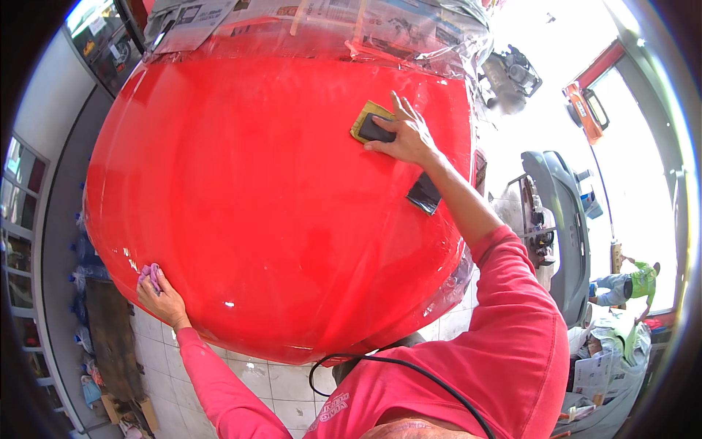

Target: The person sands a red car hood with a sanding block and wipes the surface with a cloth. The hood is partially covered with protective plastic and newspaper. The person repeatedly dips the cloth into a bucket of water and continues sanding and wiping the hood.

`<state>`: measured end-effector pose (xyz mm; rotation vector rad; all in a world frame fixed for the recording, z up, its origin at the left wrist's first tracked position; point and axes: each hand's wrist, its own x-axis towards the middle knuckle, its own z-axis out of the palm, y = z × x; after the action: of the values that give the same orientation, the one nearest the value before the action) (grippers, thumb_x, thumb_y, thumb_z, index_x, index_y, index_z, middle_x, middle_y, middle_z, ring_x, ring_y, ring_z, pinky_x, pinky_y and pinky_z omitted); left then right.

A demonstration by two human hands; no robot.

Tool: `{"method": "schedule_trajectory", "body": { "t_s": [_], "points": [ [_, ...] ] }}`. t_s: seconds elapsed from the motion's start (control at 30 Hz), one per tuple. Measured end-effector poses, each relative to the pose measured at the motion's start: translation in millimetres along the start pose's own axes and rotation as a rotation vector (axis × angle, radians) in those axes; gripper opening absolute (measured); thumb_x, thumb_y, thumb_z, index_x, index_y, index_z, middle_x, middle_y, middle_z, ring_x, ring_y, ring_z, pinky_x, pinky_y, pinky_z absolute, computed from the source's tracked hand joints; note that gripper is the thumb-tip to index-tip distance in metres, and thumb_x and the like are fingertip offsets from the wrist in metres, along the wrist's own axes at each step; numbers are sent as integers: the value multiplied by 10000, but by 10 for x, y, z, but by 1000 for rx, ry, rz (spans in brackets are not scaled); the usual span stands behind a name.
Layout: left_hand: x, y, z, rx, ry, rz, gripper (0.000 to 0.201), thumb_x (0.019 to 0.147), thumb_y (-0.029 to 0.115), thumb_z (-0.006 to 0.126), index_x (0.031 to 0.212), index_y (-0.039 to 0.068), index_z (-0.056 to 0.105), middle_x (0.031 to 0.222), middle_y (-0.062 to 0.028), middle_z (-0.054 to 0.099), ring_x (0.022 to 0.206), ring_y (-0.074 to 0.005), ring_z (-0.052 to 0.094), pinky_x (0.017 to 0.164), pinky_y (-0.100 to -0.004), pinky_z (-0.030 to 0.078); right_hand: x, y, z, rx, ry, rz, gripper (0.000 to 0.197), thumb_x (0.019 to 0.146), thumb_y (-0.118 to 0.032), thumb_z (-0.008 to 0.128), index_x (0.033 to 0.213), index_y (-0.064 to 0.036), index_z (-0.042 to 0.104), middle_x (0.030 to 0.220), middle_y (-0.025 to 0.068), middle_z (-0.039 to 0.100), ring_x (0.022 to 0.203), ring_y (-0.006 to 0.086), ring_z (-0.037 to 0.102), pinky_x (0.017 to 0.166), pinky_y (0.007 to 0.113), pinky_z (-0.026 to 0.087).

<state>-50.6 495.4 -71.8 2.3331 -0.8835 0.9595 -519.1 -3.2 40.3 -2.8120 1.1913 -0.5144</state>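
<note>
A glossy red car hood spreads out in front of me. My right hand is over its far right part, with thumb and a finger on a small dark block and other fingers stretched out. Beneath the block is a yellow-olive sheet, which looks like sandpaper or a pad, lying against the red paint. At the hood's near left edge my left hand grips a bunched pink cloth. A black flat piece rests on the hood beside my right forearm.
Newspaper and plastic film cover the car beyond the hood. A grey bumper stands at the right, near a person in a green top. A black hose or cable crosses my chest. A dark bench is at lower left.
</note>
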Motion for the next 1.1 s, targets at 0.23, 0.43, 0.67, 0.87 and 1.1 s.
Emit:
{"method": "schedule_trajectory", "body": {
  "t_s": [0.23,0.43,0.67,0.87,1.1],
  "points": [
    [37,-43,-61,-26,-28,28,309,1058,347,740,1140,50,710,1243,-137,746,1152,-375,675,933,-542,532,105,-125,-100,-19,-152,38,919,756,-750,850,1542,-308,669,1738,260,393,1490,518,494,1193,622,459],
    [92,89,-112,-16,-187,-111,377,999,380,789,1238,101,702,1159,-158,740,1133,-396,684,901,-558,555,209,-153,-275,-10,-326,24,638,973,-555,733,1528,-244,680,1357,156,753,1179,416,715,1070,547,549],
    [96,1385,-368,-244,-329,53,359,942,299,830,1279,179,798,1308,-86,709,1224,-357,655,1028,-516,551,-452,-821,-152,1935,-173,529,541,1136,-453,469,1438,-57,680,1258,196,788,1045,296,783,961,430,622],
    [182,2015,-231,-642,-407,-62,367,964,336,838,1273,137,817,1428,-90,669,1303,-367,609,1113,-504,521,-817,-1226,-90,1993,-167,551,687,1110,-681,506,1406,-93,701,1130,142,798,898,233,751,827,420,629],
    [223,1766,35,-400,-294,87,679,925,538,841,1408,72,738,1546,-210,607,1411,-443,553,1174,-581,448,-812,-852,174,190,262,-73,662,977,-535,758,1514,-157,670,1489,94,641,1239,359,568,1072,508,495]
  ]
}}
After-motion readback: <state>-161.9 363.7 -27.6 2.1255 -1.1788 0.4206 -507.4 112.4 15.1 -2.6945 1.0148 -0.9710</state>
